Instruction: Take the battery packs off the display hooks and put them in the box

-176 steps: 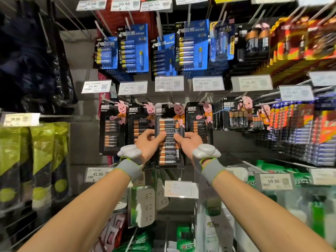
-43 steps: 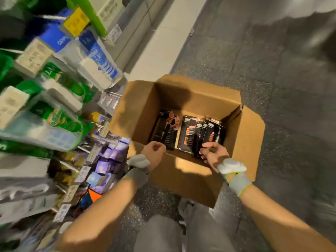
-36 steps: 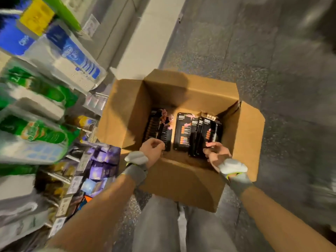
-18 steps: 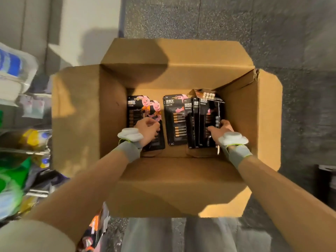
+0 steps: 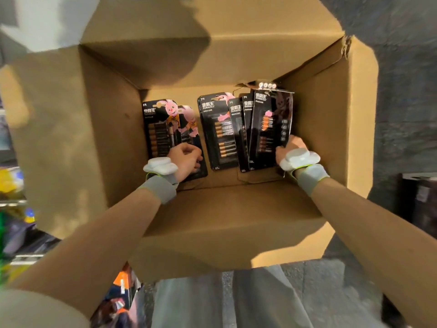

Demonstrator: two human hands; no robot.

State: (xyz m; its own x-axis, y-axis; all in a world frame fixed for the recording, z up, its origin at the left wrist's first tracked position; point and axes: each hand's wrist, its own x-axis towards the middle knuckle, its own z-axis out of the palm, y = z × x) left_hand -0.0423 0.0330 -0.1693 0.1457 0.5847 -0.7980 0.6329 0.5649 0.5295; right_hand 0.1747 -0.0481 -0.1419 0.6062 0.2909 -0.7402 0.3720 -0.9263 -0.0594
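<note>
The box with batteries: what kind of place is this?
Probably a shop aisle: carded battery packs in a cardboard box on a grey floor, with blurred colourful goods at the left.

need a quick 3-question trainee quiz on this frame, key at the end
1. True or false: the left hand and right hand are both inside the box.
2. The right hand grips: A) the leaning right stack; B) a flap; C) nothing.
3. Fill in (near/far): the left hand holds the left packs at their ___ end.
Key: 1 true; 2 A; 3 near.
</note>
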